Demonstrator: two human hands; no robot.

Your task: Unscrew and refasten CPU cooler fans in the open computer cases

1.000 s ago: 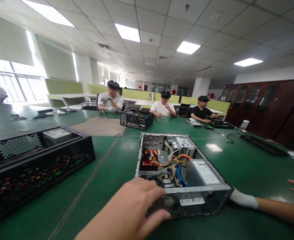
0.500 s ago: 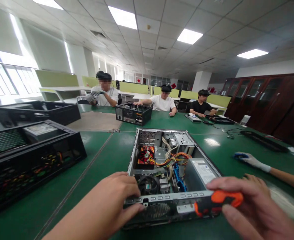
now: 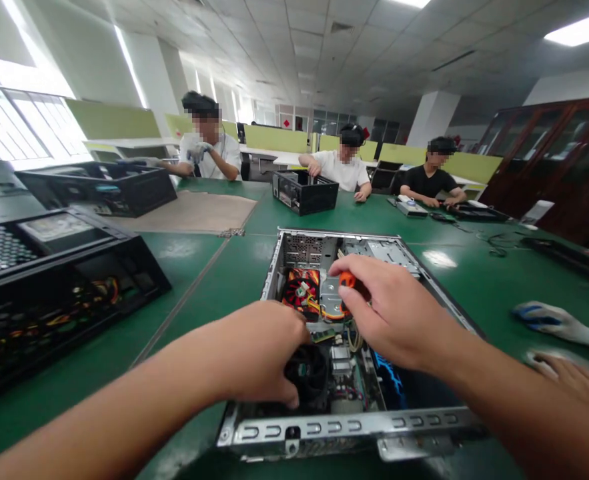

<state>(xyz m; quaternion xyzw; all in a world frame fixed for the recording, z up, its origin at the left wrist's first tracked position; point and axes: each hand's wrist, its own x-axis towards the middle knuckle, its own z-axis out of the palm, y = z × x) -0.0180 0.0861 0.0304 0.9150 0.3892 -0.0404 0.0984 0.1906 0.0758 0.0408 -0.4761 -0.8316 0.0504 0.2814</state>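
Note:
An opened computer case (image 3: 324, 427) lies on its side in front of me, its inner parts facing up. My left hand (image 3: 267, 353) reaches over its left wall, with thumb and fingers curved round the left side of a black cooling fan (image 3: 311, 373). Above the middle of the case, my right hand (image 3: 399, 313) grips a screwdriver (image 3: 347, 281) by its orange and black handle; the tip is hidden. Behind my left hand sits a red-and-black fan (image 3: 300, 288) with a flame pattern. Yellow and orange wires (image 3: 331, 312) run beneath the screwdriver.
Two more black cases, one near (image 3: 74, 280) and one farther (image 3: 144, 190), stand at left by a brown mat (image 3: 199, 212). Across the green table (image 3: 189, 333), a person handles another case (image 3: 307, 193). A co-worker's gloved hand (image 3: 557, 320) and bare hand (image 3: 567, 373) rest at right.
My right hand has moved from the near edge into the case with the screwdriver. The left has gone from that edge to the black fan. The view has shifted.

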